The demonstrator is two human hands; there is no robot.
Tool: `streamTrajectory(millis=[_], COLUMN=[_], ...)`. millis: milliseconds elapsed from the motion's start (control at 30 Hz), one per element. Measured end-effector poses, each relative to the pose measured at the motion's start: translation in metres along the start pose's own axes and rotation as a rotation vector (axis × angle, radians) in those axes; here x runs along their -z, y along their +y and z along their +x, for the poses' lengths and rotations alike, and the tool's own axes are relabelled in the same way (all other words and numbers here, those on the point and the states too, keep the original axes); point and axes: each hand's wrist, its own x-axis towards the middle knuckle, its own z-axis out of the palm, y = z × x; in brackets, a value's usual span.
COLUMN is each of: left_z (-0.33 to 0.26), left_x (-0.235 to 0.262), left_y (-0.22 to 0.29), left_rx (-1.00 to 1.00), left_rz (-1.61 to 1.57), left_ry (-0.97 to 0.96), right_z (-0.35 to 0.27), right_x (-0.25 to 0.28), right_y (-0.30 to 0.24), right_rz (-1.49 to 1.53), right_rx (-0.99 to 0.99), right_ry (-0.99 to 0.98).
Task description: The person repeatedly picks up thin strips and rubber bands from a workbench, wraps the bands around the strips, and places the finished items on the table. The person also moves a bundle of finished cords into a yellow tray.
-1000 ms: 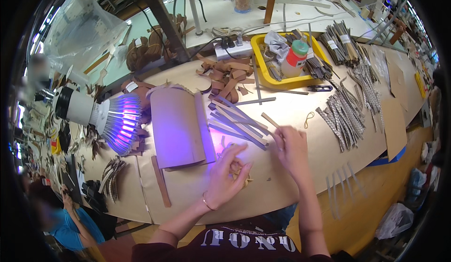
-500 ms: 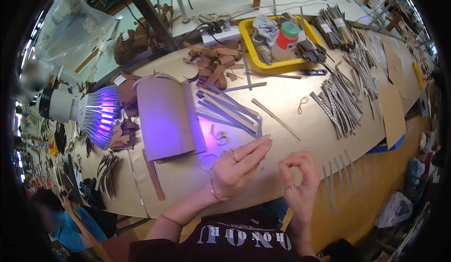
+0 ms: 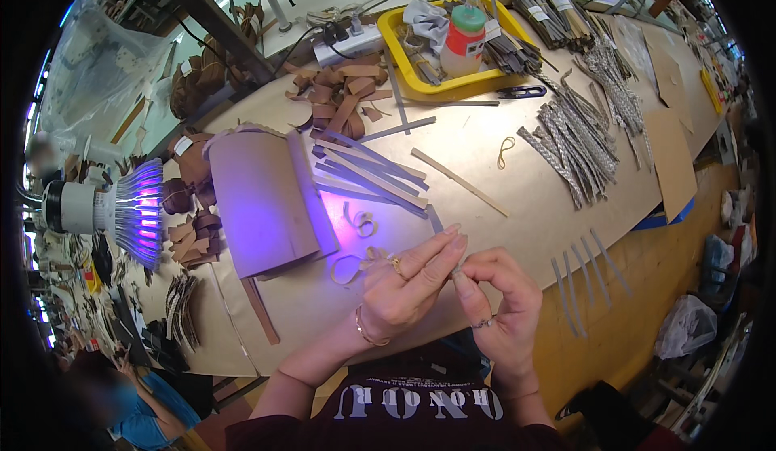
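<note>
Cardboard-covered bench [image 3: 517, 184]: yellow tray [image 3: 396, 43], purple lamp [image 3: 137, 212], strips [image 3: 372, 172] beyond hands.

Bright overhead light – violet lamp [image 3: 129, 212] glow; fisheye-bent edges.

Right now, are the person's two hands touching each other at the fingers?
Touching. The head view shows the left hand fingers meeting the right hand thumb and forefinger, with no gap, pinching something thin above the cardboard-covered table.
</note>
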Motion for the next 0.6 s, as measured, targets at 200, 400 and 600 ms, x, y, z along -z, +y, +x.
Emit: streamTrajectory(millis=[200, 400, 600], left_z=[-0.001, 0.005, 0.01], left_x=[0.001, 0.005, 0.024], left_y=[0.001, 0.003, 0.01], left_rx=[0.005, 0.028, 0.444], left_rz=[0.027, -0.046, -0.551], left_ry=[-0.019, -0.114, -0.312], right_z=[0.001, 0.002, 0.005], right_x=[0.0, 0.003, 0.002], right_y=[0.004, 0.007, 0.01], right_rz=[-0.049, -0.095, -0.204], right_rx=[0.007, -0.006, 0.126], right_ry=[0.004, 0.0, -0.034])
